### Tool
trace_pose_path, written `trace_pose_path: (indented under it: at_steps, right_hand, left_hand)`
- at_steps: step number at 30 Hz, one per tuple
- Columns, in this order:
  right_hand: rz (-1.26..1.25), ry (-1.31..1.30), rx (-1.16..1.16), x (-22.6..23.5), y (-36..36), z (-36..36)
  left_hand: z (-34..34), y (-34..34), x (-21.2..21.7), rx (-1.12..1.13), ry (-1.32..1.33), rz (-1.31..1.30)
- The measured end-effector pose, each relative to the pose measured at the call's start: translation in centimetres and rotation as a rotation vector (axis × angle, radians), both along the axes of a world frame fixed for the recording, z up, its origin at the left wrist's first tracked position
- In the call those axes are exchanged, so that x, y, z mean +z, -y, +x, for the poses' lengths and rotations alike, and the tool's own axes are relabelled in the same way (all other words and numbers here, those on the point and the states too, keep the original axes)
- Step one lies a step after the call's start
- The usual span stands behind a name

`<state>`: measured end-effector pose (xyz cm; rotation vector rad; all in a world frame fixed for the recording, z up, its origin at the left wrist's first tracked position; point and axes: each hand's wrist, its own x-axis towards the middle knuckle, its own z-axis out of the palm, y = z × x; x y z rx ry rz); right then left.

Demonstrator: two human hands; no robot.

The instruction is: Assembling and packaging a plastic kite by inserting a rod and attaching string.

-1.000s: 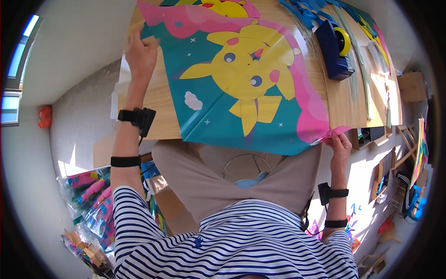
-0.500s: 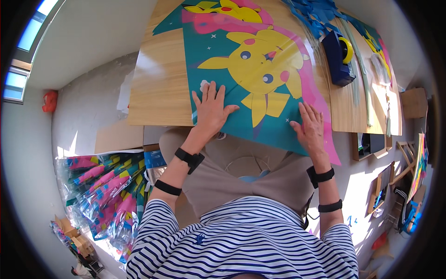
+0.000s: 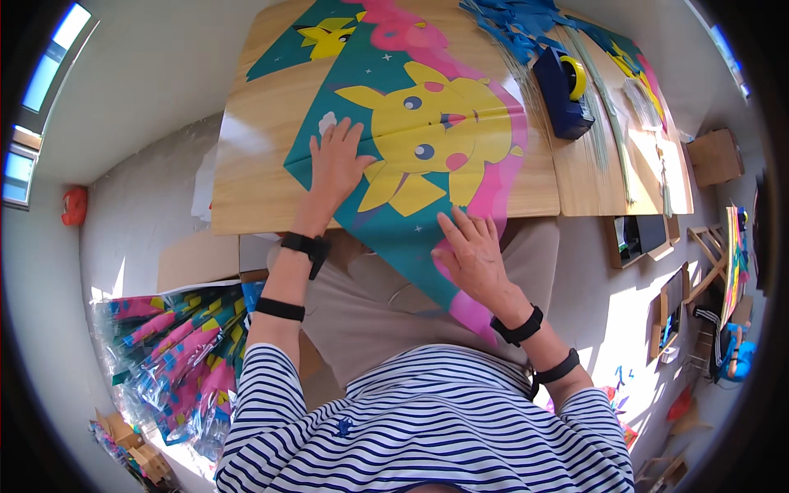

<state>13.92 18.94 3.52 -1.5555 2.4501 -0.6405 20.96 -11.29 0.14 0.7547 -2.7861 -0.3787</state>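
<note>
A thin teal and pink printed sheet [image 3: 394, 234] lies slanted on the wooden table, its lower corner hanging over the near edge above my lap. It carries a large yellow cartoon figure with red cheeks, and a crease runs across it. My left hand [image 3: 333, 168] lies flat on the teal part near the left edge, fingers spread. My right hand [image 3: 475, 255] rests on the overhanging part by the pink border, fingers stretched out and apart. A second printed sheet [image 3: 283, 57] of similar design lies beyond, partly covered by the first.
On the table [image 3: 259, 160], a dark blue tape dispenser [image 3: 563, 99] with yellow tape stands at the right, beside thin pale sticks [image 3: 612, 135] and blue strips [image 3: 518, 29]. Wrapped colourful bundles [image 3: 177, 353] lie at lower left. At far right is a person in blue [image 3: 734, 357].
The sheet has turned, its lower corner swinging left and toward me. My right hand has moved left and nearer me; my left hand has shifted left and slightly away.
</note>
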Motion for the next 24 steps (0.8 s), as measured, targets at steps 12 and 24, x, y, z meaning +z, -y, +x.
trace_pose_path:
  at_steps: [12, 24]
  right_hand:
    - [0.095, -0.247, -0.127, -4.5, 0.4, -6.0]
    - [-0.042, -0.076, -0.021, -1.8, -3.0, -1.7]
  left_hand:
    - [4.4, -5.9, 1.0, -0.190, 0.183, 0.107]
    - [9.5, -10.5, 2.2, -0.219, 0.081, 0.171]
